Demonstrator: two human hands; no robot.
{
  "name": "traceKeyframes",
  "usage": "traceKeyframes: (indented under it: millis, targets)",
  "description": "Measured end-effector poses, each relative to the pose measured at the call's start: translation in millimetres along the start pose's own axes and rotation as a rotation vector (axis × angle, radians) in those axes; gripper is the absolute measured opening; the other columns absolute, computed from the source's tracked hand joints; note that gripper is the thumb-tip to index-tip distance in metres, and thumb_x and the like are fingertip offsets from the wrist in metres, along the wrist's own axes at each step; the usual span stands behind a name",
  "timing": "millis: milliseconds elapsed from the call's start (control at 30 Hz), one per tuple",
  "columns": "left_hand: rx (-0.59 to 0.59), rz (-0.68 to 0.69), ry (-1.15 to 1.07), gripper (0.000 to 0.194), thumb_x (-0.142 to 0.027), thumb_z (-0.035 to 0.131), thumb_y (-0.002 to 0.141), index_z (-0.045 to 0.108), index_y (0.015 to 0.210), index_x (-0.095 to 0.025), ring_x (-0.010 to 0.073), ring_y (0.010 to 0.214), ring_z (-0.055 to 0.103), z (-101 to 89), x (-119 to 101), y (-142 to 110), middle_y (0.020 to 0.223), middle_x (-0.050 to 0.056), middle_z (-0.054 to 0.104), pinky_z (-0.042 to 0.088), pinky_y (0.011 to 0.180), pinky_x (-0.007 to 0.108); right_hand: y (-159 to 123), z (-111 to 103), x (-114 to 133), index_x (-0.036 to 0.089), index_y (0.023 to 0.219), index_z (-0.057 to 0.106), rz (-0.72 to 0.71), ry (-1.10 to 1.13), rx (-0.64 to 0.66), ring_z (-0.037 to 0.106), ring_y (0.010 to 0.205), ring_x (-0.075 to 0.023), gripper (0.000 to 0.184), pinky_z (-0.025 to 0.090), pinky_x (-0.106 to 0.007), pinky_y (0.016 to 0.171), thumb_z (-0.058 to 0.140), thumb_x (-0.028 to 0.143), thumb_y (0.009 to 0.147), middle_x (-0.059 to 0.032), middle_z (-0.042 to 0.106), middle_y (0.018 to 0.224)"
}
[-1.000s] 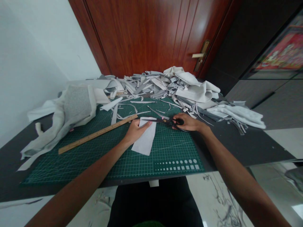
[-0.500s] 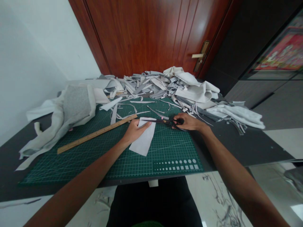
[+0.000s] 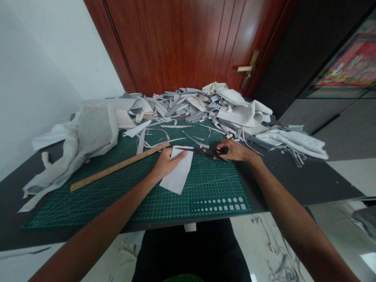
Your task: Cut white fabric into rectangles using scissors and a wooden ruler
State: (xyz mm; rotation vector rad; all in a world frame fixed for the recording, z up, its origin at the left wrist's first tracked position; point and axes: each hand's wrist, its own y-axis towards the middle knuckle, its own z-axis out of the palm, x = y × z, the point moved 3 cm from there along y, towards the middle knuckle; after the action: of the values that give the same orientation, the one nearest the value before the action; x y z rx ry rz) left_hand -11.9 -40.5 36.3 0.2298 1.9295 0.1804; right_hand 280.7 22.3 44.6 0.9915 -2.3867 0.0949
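My left hand (image 3: 168, 162) pinches a small white piece of fabric (image 3: 178, 178) near its upper left edge, thumb on top. The fabric hangs toward me over the green cutting mat (image 3: 217, 180). In my right hand (image 3: 230, 150) are black-handled scissors (image 3: 205, 150), fingers through the loops. Their dark blades point left and lie across the fabric's far edge, close to my left thumb. A wooden ruler (image 3: 120, 166) rests slantwise on the mat, its upper end beside my left hand.
Fabric strips and scraps (image 3: 188, 105) are heaped along the table's back. A bulky grey-and-white cloth (image 3: 95, 129) lies at left, folded white cloth (image 3: 243, 113) at right. Thin offcuts (image 3: 195, 140) lie beyond the scissors. A wooden door (image 3: 182, 43) stands behind. More scraps litter the floor.
Almost nothing differs. The scissor blades look slightly more closed across the fabric's far edge; both hands stay in nearly the same place.
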Motion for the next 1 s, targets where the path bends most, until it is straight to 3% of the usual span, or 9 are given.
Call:
traceKeyframes:
  millis: [733,1000]
  targets:
    - [0.026,0.039,-0.024,0.045,-0.059,0.073,0.083,0.079,0.089,-0.014,0.0207,0.074,0.067,0.5,-2.5,-0.6,0.086,0.005,0.078,0.052,0.063,0.027,-1.8,-8.8,-0.8,0.020,0.062,0.071,-0.073,-0.130,-0.063,0.049,0.062,-0.0157,0.044,0.034,-0.029,0.064,0.075,0.058,0.083,-0.0013,0.057,0.062]
    - [0.043,0.066,-0.044,0.046,-0.060,0.070,0.085,0.074,0.079,-0.015,0.0166,0.065,0.060,-2.5,-2.2,1.0,0.073,0.002,0.071,0.046,0.059,0.025,-2.2,-10.4,0.5,0.019,0.062,0.071,-0.123,-0.171,-0.060,0.051,0.064,-0.0164,0.049,0.035,-0.031,0.064,0.070,0.060,0.088,-0.0033,0.058,0.061]
